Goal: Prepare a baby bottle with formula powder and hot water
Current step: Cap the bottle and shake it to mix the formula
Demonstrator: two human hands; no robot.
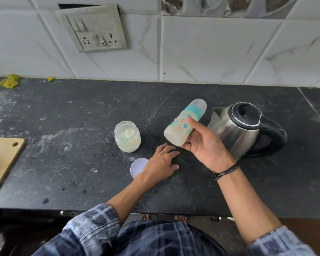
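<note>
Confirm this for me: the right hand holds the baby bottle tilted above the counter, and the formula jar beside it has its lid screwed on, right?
Not quite. The head view shows the formula jar open, its lid lying on the counter by the left hand. The right hand does hold the baby bottle tilted.

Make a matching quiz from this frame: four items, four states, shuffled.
Items:
1. baby bottle
2. powder jar
3. jar lid
4. kettle

States:
A. lying flat on the counter, partly under the left hand
B. standing with its own lid shut
C. tilted, held in the right hand
D. standing open on the counter

Pairs: 1-C, 2-D, 3-A, 4-B
</note>
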